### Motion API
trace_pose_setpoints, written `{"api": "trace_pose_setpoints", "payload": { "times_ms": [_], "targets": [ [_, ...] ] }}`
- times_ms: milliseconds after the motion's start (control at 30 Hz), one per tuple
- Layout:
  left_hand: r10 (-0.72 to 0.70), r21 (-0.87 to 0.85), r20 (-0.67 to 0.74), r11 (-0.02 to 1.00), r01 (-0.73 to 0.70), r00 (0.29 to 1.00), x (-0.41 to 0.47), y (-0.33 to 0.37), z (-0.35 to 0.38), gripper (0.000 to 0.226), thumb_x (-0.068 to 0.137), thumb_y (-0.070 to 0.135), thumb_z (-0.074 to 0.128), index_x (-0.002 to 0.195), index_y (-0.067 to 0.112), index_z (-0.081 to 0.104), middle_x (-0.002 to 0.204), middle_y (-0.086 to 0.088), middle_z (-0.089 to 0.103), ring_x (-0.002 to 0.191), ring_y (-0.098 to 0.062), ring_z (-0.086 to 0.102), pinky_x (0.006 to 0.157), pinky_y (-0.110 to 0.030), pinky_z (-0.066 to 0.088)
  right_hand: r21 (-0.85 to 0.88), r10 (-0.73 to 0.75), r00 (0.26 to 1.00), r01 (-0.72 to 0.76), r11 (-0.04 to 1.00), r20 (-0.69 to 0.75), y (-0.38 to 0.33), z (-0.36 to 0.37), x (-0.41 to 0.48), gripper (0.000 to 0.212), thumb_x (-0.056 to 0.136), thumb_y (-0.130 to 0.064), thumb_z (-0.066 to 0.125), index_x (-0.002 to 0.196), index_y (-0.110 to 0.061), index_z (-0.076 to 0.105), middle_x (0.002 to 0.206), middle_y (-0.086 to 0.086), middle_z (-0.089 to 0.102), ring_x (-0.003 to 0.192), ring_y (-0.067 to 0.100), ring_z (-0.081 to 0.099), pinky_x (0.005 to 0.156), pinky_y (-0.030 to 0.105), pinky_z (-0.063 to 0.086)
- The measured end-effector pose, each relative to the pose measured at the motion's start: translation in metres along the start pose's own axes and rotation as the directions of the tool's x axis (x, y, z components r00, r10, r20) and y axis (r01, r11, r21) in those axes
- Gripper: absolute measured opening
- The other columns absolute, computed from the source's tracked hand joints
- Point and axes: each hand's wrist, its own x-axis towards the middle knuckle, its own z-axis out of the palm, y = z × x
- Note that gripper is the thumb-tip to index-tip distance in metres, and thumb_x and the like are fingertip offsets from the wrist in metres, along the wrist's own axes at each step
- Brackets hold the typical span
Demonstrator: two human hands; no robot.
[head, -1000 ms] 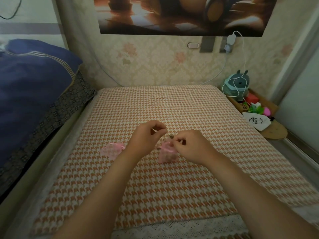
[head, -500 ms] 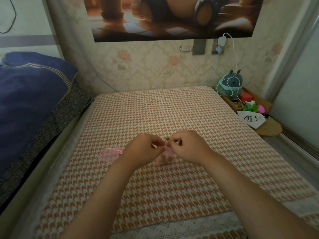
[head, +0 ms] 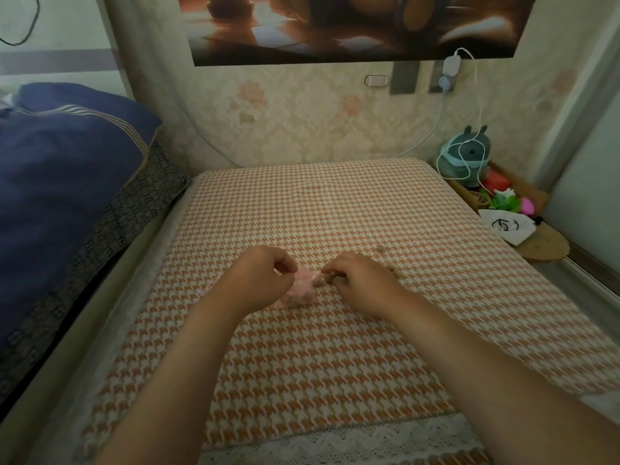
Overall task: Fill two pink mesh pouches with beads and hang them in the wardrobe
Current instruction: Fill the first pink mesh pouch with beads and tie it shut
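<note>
Orange-and-cream houndstooth cloth (head: 335,213) spreads wide; at its middle lies a pink mesh pouch (head: 302,290), its mouth pinched by the left hand (head: 265,280). The right hand (head: 364,285) pinches small brown beads (head: 327,280) just right of it; a sagging mouth could let them roll away.

Home bedroom: bed with navy duvet (head: 60,182), floral wallpaper (head: 302,129).

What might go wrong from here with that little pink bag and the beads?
A loose bead lies apart on the patterned cloth. Brownish on orange, it may get overlooked or roll away. The pink pouch lies slumped between the left hand and the right hand, with more beads at its mouth, so a careless tug might spill them.
</note>
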Motion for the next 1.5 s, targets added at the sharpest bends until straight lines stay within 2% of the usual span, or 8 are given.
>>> {"api": "trace_pose_setpoints", "payload": {
  "times_ms": [133,333,533,733,867,1100,1300,1500],
  "targets": [
    [0.021,-0.020,-0.013,1.000,-0.021,1.000,0.000,-0.002,0.001,0.014,0.089,0.019,0.066,0.099,0.027,0.072,0.096,0.015,0.066,0.080,0.001,0.060,0.063,-0.010,0.044,-0.057,-0.055,0.998,0.058,0.997,0.041,-0.006,0.009,0.010,0.039,0.097,-0.021,0.059,0.134,-0.027,0.064,0.131,-0.004,0.062,0.114,0.020,0.061,0.087,0.037,0.052],
    [0.032,-0.031,-0.002,0.999,-0.032,0.999,0.000,-0.001,0.004,0.016,0.088,0.020,0.064,0.100,0.027,0.072,0.099,0.014,0.067,0.075,-0.012,0.068,0.070,-0.026,0.057,-0.166,-0.051,0.996,0.062,0.984,0.069,-0.015,0.020,0.021,0.018,0.099,-0.028,0.058,0.104,-0.017,0.071,0.106,0.003,0.066,0.099,0.027,0.063,0.067,0.032,0.038],
    [0.041,-0.044,0.001,0.998,-0.040,0.999,0.000,-0.002,0.005,0.017,0.090,0.020,0.062,0.103,0.025,0.072,0.102,0.013,0.067,0.078,0.000,0.061,0.063,-0.009,0.043,0.181,0.122,0.990,-0.108,0.978,-0.073,-0.016,0.004,0.019,0.021,0.098,-0.022,0.065,0.117,-0.023,0.074,0.110,-0.007,0.072,0.099,0.014,0.068,0.087,0.034,0.055],
    [0.051,-0.078,0.010,0.996,-0.051,0.999,-0.002,0.005,0.010,0.018,0.090,0.020,0.062,0.105,0.025,0.071,0.100,0.013,0.066,0.078,0.002,0.059,0.063,-0.010,0.043,0.407,0.134,0.969,-0.039,0.913,-0.206,-0.031,-0.024,0.006,0.017,0.094,-0.029,0.071,0.111,-0.029,0.073,0.097,-0.016,0.070,0.068,-0.007,0.060,0.071,0.020,0.050],
    [0.072,-0.119,0.020,0.990,-0.069,0.997,-0.003,0.012,0.014,0.019,0.089,0.017,0.060,0.103,0.022,0.072,0.096,0.008,0.071,0.077,-0.010,0.064,0.068,-0.025,0.052,0.244,0.011,0.985,0.032,0.969,-0.172,-0.044,-0.029,-0.008,0.012,0.091,-0.037,0.072,0.103,-0.036,0.071,0.098,-0.022,0.070,0.068,-0.013,0.056,0.065,0.018,0.043],
    [0.072,-0.119,0.036,0.991,-0.067,0.997,-0.005,0.013,0.021,0.022,0.091,0.020,0.060,0.109,0.021,0.073,0.103,0.005,0.072,0.084,-0.011,0.063,0.075,-0.025,0.050,0.000,-0.030,0.994,0.030,1.000,-0.110,-0.042,-0.031,-0.009,0.018,0.093,-0.051,0.065,0.108,-0.042,0.070,0.108,-0.021,0.057,0.079,-0.005,0.050,0.065,0.020,0.036],
    [0.088,-0.128,0.001,0.988,-0.088,0.996,-0.002,0.015,0.021,0.020,0.093,0.027,0.062,0.109,0.023,0.073,0.104,0.010,0.071,0.080,0.003,0.056,0.066,-0.009,0.039,0.009,-0.001,1.000,0.002,1.000,-0.027,-0.040,-0.032,-0.011,0.013,0.096,-0.041,0.062,0.103,-0.039,0.073,0.103,-0.018,0.066,0.085,0.005,0.061,0.069,0.027,0.049],
    [0.106,-0.226,0.003,0.969,-0.102,0.994,0.005,0.024,0.023,0.018,0.092,0.025,0.064,0.108,0.025,0.071,0.104,0.013,0.069,0.081,0.004,0.059,0.070,-0.013,0.045,0.077,0.106,0.994,-0.106,0.991,0.009,-0.029,-0.046,-0.015,0.020,0.093,-0.030,0.061,0.100,-0.036,0.079,0.079,-0.015,0.074,0.067,0.004,0.066,0.066,0.034,0.058]
  ]
}}
